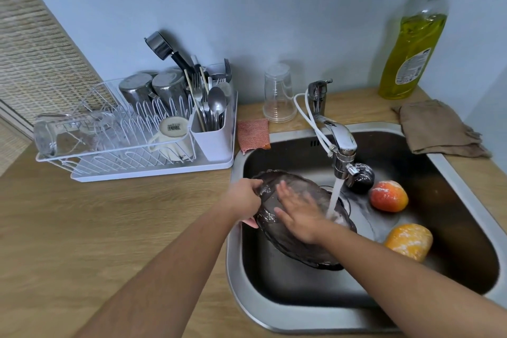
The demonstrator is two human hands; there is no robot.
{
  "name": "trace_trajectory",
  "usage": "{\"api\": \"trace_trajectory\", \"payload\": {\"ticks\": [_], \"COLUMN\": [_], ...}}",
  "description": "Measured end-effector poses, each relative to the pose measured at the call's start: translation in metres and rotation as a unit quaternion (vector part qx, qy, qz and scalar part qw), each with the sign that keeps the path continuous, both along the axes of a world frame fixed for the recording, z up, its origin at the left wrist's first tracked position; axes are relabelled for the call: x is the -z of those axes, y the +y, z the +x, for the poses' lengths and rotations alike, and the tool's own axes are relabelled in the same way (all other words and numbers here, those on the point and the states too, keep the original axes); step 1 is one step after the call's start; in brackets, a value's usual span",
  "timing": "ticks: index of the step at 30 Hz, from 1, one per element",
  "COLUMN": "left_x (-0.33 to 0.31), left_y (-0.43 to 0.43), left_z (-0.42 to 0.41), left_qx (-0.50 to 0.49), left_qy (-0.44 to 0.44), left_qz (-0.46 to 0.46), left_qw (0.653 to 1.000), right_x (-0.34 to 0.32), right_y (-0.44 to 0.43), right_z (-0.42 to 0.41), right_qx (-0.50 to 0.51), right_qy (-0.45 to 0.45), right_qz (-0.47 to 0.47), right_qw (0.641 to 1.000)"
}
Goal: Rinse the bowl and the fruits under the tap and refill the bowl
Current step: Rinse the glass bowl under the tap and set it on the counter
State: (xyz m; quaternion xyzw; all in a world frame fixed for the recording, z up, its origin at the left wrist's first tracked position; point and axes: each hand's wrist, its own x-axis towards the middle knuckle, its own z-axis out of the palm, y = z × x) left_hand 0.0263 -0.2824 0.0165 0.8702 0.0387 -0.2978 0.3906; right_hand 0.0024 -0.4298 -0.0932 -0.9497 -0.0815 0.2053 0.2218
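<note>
A dark, see-through bowl (285, 244) is held tilted over the steel sink (463, 173). My left hand (245, 197) grips its left rim. My right hand (299, 214) lies flat inside it, fingers spread. Water runs from the chrome tap (340, 140) onto the bowl's right part, beside my right hand. Three fruits lie in the sink at the right: a dark round one (363, 177) behind the spout, a red-orange one (388, 196) and a yellow-orange one (408, 240).
A white dish rack (137, 129) with cups, glasses and cutlery stands on the wooden counter at the left. An upturned glass (278, 94), a pink sponge (253, 133), a brown cloth (439, 129) and a bottle of yellow dish soap (411, 44) sit around the sink's far edge.
</note>
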Motion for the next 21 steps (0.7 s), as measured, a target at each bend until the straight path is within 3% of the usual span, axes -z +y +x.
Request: {"api": "trace_trajectory", "payload": {"ticks": [3,6,11,15,18,21], "left_x": [0.0,-0.002,-0.006,-0.009,-0.009,-0.009], "left_y": [0.003,0.005,0.0,0.0,-0.001,0.002], "left_z": [0.004,0.005,0.003,0.002,0.003,0.005], "left_qx": [-0.003,0.005,0.011,0.015,0.027,0.021], "left_qy": [0.002,0.016,-0.004,-0.004,-0.007,0.003], "left_qz": [0.006,0.006,-0.012,-0.011,-0.003,-0.003], "left_qw": [1.0,1.0,1.0,1.0,1.0,1.0], "right_x": [-0.001,0.006,-0.005,0.001,-0.008,-0.007], "right_y": [0.005,-0.007,0.016,0.004,0.016,0.011], "right_z": [-0.007,-0.001,0.003,0.008,0.014,0.02], "right_qx": [-0.047,0.037,0.026,0.151,0.109,0.12], "right_qy": [0.014,0.013,0.0,-0.004,-0.061,-0.077], "right_qz": [0.024,-0.048,0.06,-0.02,0.056,0.024], "right_qw": [0.998,0.998,0.998,0.988,0.991,0.989]}}
